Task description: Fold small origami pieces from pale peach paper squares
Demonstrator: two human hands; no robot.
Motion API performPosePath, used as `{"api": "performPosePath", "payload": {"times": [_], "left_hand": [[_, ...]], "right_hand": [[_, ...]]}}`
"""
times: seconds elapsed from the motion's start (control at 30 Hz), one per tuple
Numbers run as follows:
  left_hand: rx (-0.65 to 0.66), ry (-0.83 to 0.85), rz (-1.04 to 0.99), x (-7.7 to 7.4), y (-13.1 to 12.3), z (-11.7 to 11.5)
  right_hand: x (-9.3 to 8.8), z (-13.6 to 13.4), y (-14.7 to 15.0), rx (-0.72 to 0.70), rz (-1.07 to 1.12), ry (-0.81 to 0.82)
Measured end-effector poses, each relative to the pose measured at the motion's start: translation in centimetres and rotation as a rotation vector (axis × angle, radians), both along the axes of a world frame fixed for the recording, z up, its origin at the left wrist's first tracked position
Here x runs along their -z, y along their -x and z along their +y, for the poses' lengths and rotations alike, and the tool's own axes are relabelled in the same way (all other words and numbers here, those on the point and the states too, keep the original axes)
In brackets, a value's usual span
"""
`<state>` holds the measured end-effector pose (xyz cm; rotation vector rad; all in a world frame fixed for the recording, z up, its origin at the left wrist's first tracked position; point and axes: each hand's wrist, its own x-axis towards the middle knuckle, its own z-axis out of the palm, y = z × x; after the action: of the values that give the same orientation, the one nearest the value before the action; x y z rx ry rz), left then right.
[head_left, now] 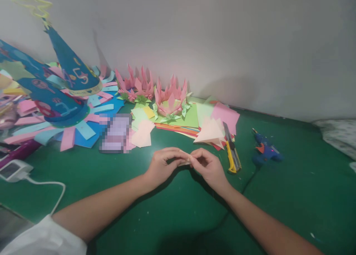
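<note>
My left hand [164,167] and my right hand [209,169] meet over the middle of the green table. Both pinch a small pale piece of folded paper [184,163] between thumbs and fingers, and most of it is hidden behind them. Just beyond lie pale peach paper pieces [210,131] and a stack of coloured paper [191,115]. On the stack stands a pink paper lotus [170,101] with green leaves, and a second pink lotus [135,85] is behind it to the left. A yellow box cutter [232,156] rests to the right of my right hand.
A blue glue gun [266,149] lies at the right, its cord running toward the front. Blue paper cone hats [73,67] with pink and light-blue strips fill the left. A blurred-out phone [116,133] and a white device with a cable [16,170] are also on the left.
</note>
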<state>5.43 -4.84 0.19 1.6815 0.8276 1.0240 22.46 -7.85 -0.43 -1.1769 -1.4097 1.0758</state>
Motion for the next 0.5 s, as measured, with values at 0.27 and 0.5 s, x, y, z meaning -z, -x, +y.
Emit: {"api": "performPosePath", "payload": {"times": [0.27,0.5], "left_hand": [[0.023,-0.009,0.011,-0.11,-0.02,0.02],[0.063,-0.027,0.048,-0.16,-0.05,-0.22]], "right_hand": [[0.06,0.03,0.0,-0.015,0.009,-0.015],[0.3,0.16,-0.09,-0.025,0.025,-0.009]]}}
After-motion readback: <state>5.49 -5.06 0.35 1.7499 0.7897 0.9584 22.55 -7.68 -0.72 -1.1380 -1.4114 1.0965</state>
